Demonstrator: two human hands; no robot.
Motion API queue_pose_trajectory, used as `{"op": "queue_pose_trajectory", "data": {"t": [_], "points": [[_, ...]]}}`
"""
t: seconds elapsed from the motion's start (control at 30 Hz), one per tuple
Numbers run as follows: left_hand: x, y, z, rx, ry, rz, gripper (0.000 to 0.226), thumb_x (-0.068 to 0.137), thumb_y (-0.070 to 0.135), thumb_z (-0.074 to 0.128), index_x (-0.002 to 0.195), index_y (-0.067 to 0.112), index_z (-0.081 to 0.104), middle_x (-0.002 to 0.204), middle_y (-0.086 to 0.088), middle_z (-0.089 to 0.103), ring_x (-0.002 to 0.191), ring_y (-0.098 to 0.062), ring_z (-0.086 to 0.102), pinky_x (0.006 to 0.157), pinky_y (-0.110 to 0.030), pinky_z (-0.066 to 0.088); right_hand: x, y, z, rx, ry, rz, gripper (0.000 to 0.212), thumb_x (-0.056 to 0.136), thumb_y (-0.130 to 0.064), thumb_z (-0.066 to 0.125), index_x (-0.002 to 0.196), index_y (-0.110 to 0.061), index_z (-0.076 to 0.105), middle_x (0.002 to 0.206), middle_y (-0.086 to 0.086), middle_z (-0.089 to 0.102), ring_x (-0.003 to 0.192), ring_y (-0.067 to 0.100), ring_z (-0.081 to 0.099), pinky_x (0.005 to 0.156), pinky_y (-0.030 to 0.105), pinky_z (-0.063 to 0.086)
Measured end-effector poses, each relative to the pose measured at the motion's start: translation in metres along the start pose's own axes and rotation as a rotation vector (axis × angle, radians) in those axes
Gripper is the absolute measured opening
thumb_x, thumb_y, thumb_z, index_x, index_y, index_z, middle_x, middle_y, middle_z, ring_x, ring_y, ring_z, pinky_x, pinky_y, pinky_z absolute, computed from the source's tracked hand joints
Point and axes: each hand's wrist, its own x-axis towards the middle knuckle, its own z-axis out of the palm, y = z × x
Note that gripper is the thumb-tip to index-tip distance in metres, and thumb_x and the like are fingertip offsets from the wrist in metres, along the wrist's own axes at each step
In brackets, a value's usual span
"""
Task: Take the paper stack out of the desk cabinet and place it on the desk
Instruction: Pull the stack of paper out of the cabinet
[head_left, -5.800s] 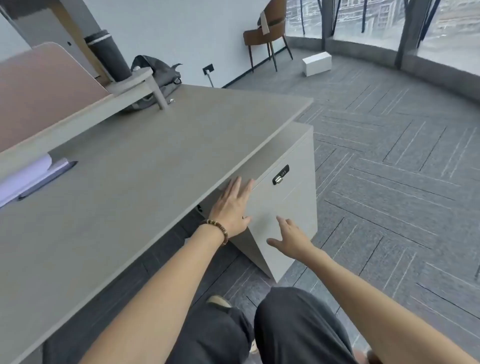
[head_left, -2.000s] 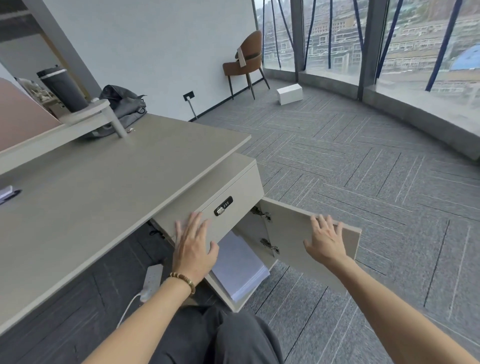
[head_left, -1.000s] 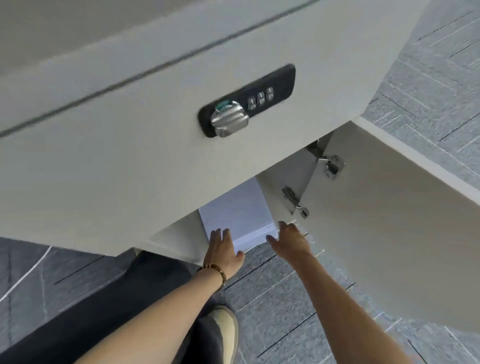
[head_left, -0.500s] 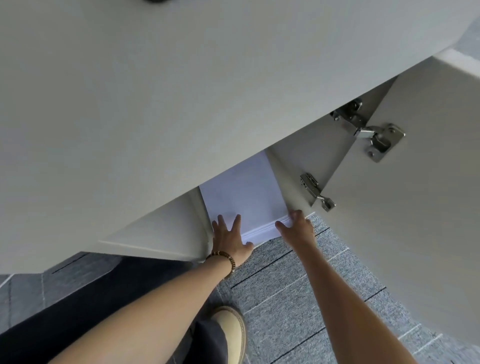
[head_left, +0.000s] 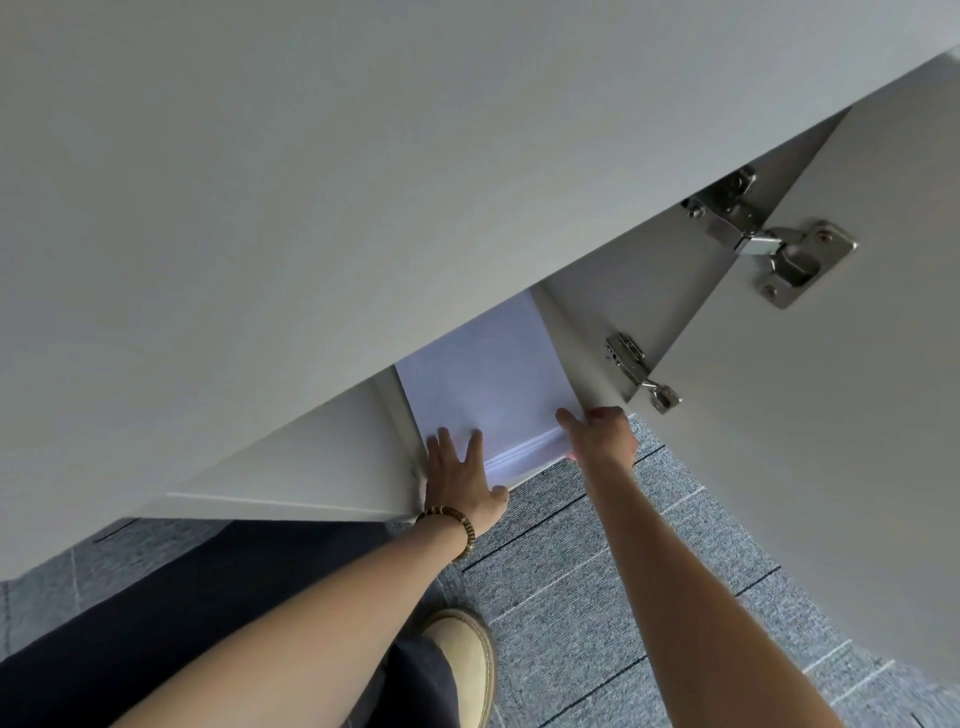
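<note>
Inside the open cabinet (head_left: 613, 312), both hands' grip meets an unmarked paper stack (head_left: 488, 384).

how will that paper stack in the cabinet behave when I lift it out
The paper stack looks thick at its front edge, so probably heavy. Loose sheets may slide or sag; the left hand and right hand at its corners should help.

Lighting: soft, even daylight, moderately bright; source not visible. Shadows: faint under the cabinet (head_left: 311, 208) edge. Glare: small highlights on the metal hinge (head_left: 769, 244); paper stack (head_left: 493, 384) slightly blue-tinted. Focus: sharp centrally. Distortion: wide-angle stretching towards the edges.
</note>
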Motion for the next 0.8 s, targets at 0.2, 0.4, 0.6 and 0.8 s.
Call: {"op": "queue_pose_trajectory", "data": {"t": [0.2,0.4,0.6,0.8], "points": [[-0.003,0.001,0.000,0.047,0.011,-0.007,0.083,0.089,0.033,0.060,0.156,0.026,0.011,0.165,-0.018,-0.010,0.153,-0.035,-0.011,0.115,-0.052,0.035,0.009,-0.002,-0.001,-0.097,-0.079,-0.075,0.031,0.081,-0.043,0.074,0.078,-0.012,0.069,0.079,0.011,0.069,0.088,0.033,0.065,0.068,0.033,0.048],[-0.005,0.003,0.003,0.033,0.027,-0.017,0.083,0.088,0.032,0.060,0.155,0.026,0.012,0.165,-0.018,-0.009,0.153,-0.036,-0.010,0.116,-0.052,0.033,0.014,-0.008,0.000,-0.150,-0.109,-0.113,0.043,0.086,-0.032,0.073,0.119,-0.005,0.066,0.119,0.019,0.071,0.114,0.038,0.064,0.093,0.042,0.053],[-0.019,0.003,0.004,0.016,0.019,0.000,0.079,0.090,0.030,0.060,0.155,0.027,0.016,0.166,-0.015,-0.006,0.153,-0.034,-0.008,0.120,-0.051,0.021,0.010,0.001,-0.008,-0.103,-0.129,-0.076,0.038,0.083,-0.024,0.075,0.118,-0.010,0.069,0.114,0.013,0.074,0.109,0.032,0.066,0.081,0.030,0.048],[-0.055,-0.004,0.017,-0.036,-0.100,0.071,0.073,0.094,0.022,0.056,0.155,0.023,0.017,0.166,-0.013,-0.011,0.153,-0.031,-0.013,0.123,-0.043,0.019,-0.008,0.033,-0.033,-0.128,-0.197,-0.002,0.032,0.079,-0.023,0.076,0.109,-0.012,0.072,0.107,0.013,0.074,0.100,0.032,0.068,0.089,0.043,0.056]]}}
